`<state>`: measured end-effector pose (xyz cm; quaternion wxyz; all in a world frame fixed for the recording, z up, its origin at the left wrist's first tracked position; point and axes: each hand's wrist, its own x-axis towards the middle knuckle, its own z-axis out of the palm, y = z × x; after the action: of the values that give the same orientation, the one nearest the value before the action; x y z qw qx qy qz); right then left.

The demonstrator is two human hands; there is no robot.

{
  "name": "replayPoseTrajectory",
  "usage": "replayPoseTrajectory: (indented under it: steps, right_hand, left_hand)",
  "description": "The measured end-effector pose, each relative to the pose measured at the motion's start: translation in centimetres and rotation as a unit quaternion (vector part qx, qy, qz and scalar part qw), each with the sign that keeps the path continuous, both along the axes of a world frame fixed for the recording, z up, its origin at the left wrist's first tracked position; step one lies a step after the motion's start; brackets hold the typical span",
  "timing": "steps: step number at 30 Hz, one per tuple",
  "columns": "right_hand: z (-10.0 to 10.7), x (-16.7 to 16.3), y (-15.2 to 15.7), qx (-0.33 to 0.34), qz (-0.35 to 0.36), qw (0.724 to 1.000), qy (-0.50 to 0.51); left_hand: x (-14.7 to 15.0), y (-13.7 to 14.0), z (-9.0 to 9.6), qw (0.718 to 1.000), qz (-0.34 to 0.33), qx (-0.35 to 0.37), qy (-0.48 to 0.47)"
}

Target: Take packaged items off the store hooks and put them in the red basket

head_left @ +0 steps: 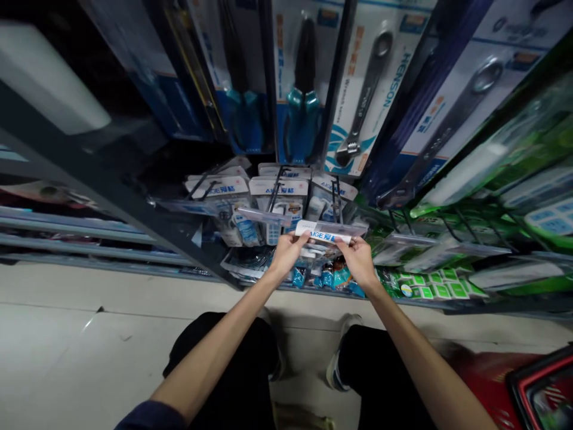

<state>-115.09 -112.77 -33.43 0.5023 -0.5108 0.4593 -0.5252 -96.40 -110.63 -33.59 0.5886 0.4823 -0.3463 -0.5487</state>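
Observation:
Between my two hands is a blister pack [323,235] with a white header printed in blue; what it contains I cannot make out. My left hand [290,248] pinches its left end, and my right hand [357,254] pinches the right end. Just behind it, similar white-and-blue blister packs [278,190] hang in rows on metal hooks. A clear plastic label holder [264,216] juts out at the front of the hooks, left of the held pack.
Above hang carded pliers [304,89] and wrenches [364,95]. Green packs [439,283] fill the right side. A grey shelf upright [179,221] slants at left. Bagged goods [329,276] lie on the bottom shelf. A red basket [501,376] stands at lower right on the tiled floor [89,358].

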Motion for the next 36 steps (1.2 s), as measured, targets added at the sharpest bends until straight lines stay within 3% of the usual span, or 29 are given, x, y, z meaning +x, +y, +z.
replayPoseTrajectory:
  steps: [3, 7, 14, 21, 29, 33, 36]
  right_hand:
    - [0.2, -0.3, -0.4, -0.051, -0.039, 0.998, 0.012]
    - [0.6, -0.7, -0.5, -0.103, -0.047, 0.993, 0.028]
    - [0.6, -0.7, 0.8, -0.159, -0.066, 0.984, 0.055]
    - [0.8, -0.2, 1.3, -0.154, -0.082, 0.982, 0.077]
    - [0.9, 0.5, -1.3, -0.113, -0.081, 0.989, 0.055]
    - [1.4, 0.9, -2.9, -0.125, -0.107, 0.984, 0.062]
    - [1.3, 1.3, -4.1, -0.119, -0.119, 0.984, 0.051]
  left_hand:
    - [-0.5, -0.6, 1.4, 0.997, 0.0, -0.061, -0.042]
    - [-1.0, -0.3, 2.9, 0.997, -0.017, -0.074, -0.025]
    - [-0.7, 0.2, 2.0, 0.993, -0.028, -0.098, -0.056]
    - [-0.8, 0.0, 2.1, 0.995, 0.012, -0.088, -0.046]
    - [-2.1, -1.7, 2.6, 0.996, 0.044, -0.074, -0.022]
    - [-2.4, -3.0, 2.5, 0.994, 0.059, -0.068, -0.062]
    - [-2.4, -4.4, 2.5, 0.983, 0.115, -0.091, -0.113]
